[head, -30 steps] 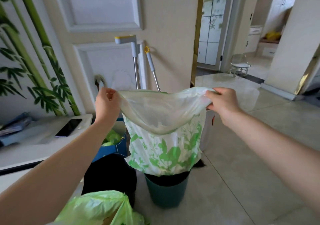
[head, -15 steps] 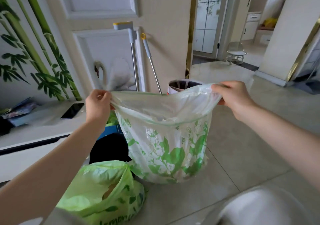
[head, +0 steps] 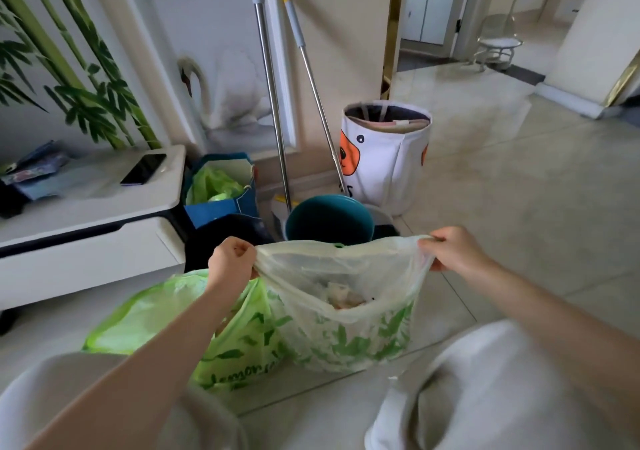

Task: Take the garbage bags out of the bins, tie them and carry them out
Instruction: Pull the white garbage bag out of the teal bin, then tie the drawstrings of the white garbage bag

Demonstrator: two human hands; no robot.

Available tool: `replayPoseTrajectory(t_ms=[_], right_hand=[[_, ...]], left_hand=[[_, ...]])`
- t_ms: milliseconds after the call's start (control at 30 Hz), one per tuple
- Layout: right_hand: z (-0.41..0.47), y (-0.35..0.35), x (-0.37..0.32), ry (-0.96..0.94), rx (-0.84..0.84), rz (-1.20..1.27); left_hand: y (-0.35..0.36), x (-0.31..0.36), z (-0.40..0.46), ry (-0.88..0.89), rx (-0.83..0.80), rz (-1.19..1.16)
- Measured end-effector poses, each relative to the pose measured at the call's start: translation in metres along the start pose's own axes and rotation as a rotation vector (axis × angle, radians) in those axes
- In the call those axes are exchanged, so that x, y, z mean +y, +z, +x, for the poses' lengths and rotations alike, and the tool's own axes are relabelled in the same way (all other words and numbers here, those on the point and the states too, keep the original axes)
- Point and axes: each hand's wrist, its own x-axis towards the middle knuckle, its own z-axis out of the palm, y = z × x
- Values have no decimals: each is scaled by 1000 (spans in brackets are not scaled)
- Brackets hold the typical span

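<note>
A translucent white garbage bag (head: 349, 325) with green leaf print rests on the floor in front of me, its mouth stretched wide. My left hand (head: 230, 262) grips the left edge of the rim and my right hand (head: 450, 249) pinches the right edge. Some rubbish shows inside the bag. Just behind it stands the teal bin (head: 329, 219), with no bag in it. A bright green garbage bag (head: 162, 314) lies on the floor at my left forearm, touching the white bag. A black bin (head: 221, 238) stands behind my left hand.
A white fabric basket (head: 384, 159) with an orange face stands by the wall. Two metal mop poles (head: 273, 103) lean there. A blue paper bag (head: 221, 190) holds green plastic. A phone (head: 143, 168) lies on the low white cabinet (head: 90, 242). My knees fill the bottom corners.
The white bag came fully out of the teal bin and moved down and toward me onto the floor. Both hands kept their grip and lowered. I have crouched, and my knees now show.
</note>
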Motion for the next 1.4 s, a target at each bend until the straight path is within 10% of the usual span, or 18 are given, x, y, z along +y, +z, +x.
replayPoseTrajectory(t_ms=[500, 800, 1033, 1400], right_hand=[[28, 25, 28, 28, -174, -564], [30, 56, 5, -31, -186, -851], [37, 103, -17, -246, -282, -701], [61, 165, -24, -186, -459, -533]], left_hand=[[-11, -71, 7, -7, -70, 492], [5, -48, -8, 366, -131, 463], [50, -46, -33, 773, -415, 457], [87, -75, -40, 935, -631, 667]])
